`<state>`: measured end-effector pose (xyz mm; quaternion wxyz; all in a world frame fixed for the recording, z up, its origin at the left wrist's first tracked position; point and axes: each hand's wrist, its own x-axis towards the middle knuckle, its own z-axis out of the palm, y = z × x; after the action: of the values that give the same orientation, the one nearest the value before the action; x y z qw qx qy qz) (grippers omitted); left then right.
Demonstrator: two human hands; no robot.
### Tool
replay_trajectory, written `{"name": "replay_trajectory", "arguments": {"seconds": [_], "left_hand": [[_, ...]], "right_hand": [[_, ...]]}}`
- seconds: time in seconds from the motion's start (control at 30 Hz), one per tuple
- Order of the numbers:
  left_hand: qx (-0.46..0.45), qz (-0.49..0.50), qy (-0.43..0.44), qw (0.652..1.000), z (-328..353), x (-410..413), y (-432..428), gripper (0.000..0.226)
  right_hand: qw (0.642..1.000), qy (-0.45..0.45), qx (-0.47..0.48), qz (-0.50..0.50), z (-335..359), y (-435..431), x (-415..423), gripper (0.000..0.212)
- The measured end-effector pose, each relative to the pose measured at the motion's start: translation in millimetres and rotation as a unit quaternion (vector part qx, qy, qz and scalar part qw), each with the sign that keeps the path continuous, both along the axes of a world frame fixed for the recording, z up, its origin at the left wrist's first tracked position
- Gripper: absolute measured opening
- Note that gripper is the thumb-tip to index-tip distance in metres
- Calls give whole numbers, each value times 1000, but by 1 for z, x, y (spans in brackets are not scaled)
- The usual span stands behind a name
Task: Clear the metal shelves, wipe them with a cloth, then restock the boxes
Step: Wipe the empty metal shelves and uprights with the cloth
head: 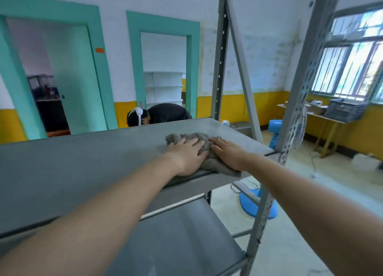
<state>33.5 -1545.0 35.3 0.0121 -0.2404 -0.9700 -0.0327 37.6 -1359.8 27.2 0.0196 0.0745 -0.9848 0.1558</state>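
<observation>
Cloth [215, 165], grey and crumpled, lies on the upper metal shelf [83, 161] toward its right end, with one corner hanging just over the front edge. Left hand [186, 158] rests flat on the cloth's left part, palm down, fingers straight and slightly spread. Right hand [228, 154] rests flat on its right part, fingers straight and pointing toward the left hand. The two hands are close together, fingertips nearly meeting over the middle of the cloth; neither one curls round it. Both forearms reach in from the near edge. Lower shelf [182, 244] is visible beneath. Perforated grey post [298, 93] stands at the front right corner of the frame. Blue fan [250, 205] stands on the floor behind that post. Second person [165, 113] is bent over behind the shelf. Grey crate [344, 110] sits on a table by the window.
</observation>
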Motion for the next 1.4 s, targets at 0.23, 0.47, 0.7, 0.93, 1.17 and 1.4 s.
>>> {"name": "replay_trajectory", "arguments": {"seconds": [0.23, 0.47, 0.7, 0.93, 1.17, 1.4], "left_hand": [[-4, -19, 28, 999, -3, 39, 11, 63], [-23, -53, 15, 998, 0, 20, 32, 62], [-34, -73, 8, 997, 2, -24, 81, 62], [-18, -85, 9, 996, 6, -92, 111, 62], [-24, -45, -8, 999, 7, -168, 82, 65], [-9, 18, -9, 1000, 2, -236, 60, 64]], "right_hand": [[1000, 8, 10, -18, 2, 7, 48, 53], [1000, 7, 8, -28, 1, 29, 37, 53], [999, 13, -1, -38, 3, 79, -7, 50], [998, -20, 34, -49, 11, 103, -78, 54], [999, -7, 41, -10, 8, 77, -160, 53], [999, 8, 43, 29, 2, 57, -245, 56]]}}
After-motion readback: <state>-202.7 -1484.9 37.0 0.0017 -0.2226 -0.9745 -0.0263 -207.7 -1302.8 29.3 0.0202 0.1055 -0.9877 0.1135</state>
